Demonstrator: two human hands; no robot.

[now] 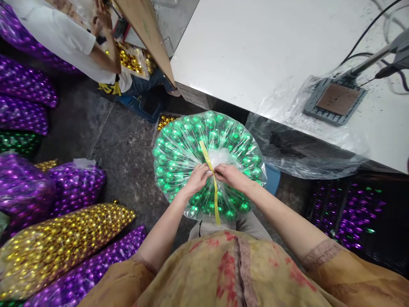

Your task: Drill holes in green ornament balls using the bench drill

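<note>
A clear plastic bag (179, 145) full of shiny green balls stands upright against my lap, its neck gathered at the middle. Around the gathered neck runs a yellow tie strip (216, 200), one end pointing away from me and the other toward me. My left hand (198, 175) pinches at the strip and neck from the left. From the right, my right hand (226, 174) closes on the same spot, its fingertips almost touching the left ones. Whitish bunched plastic shows just beyond my fingers. The exact knot or crossing of the strip is hidden under the fingertips.
A white table (243, 55) lies ahead, bearing a grey tool with a brown plate (338, 99); plastic film (287, 149) hangs over its edge. Bags of purple balls (76, 183) and a bag of gold balls (64, 243) lie left. A co-worker in a white shirt (60, 38) sits upper left.
</note>
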